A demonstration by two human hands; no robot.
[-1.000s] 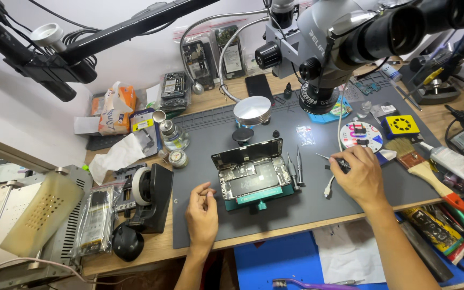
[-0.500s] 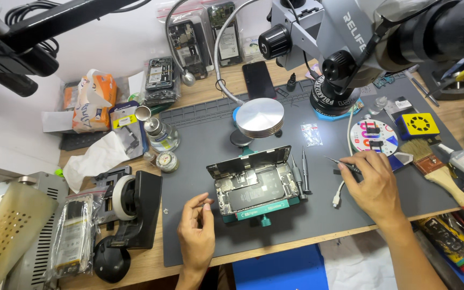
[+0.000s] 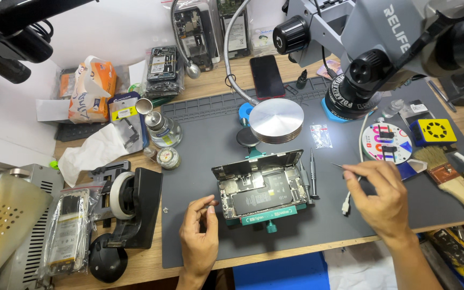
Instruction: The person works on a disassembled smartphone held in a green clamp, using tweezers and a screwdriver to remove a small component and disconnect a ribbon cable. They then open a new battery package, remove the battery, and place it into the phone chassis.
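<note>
A: Why is the phone (image 3: 261, 192) placed in the middle of the grey mat (image 3: 200, 161)?

B: It is clamped in a green holder (image 3: 268, 215), so that it is kept steady under the microscope (image 3: 374, 48). Its back is opened and the inner parts are shown. The lifted cover is leaned at the far edge.

A: How are the hands held?

B: The left hand (image 3: 198, 241) is rested on the mat just beside the left edge of the phone, with fingers curled and pressed together; whether something small is pinched cannot be told. By the right hand (image 3: 379, 196), right of the phone, a thin tool (image 3: 337, 165) is pinched between thumb and fingers, its tip pointed toward the phone.

A: And the packages?

B: An orange and white tissue pack (image 3: 88, 88) is seen at the far left, with a blue carded package (image 3: 126, 121) bearing a yellow label before it. A small clear bag (image 3: 321, 135) is laid near the round metal plate (image 3: 276, 119). A yellow square box (image 3: 432, 130) and a round colourful disc (image 3: 386, 142) are placed at the right, and a bagged phone part (image 3: 65, 236) lies at the near left
</note>
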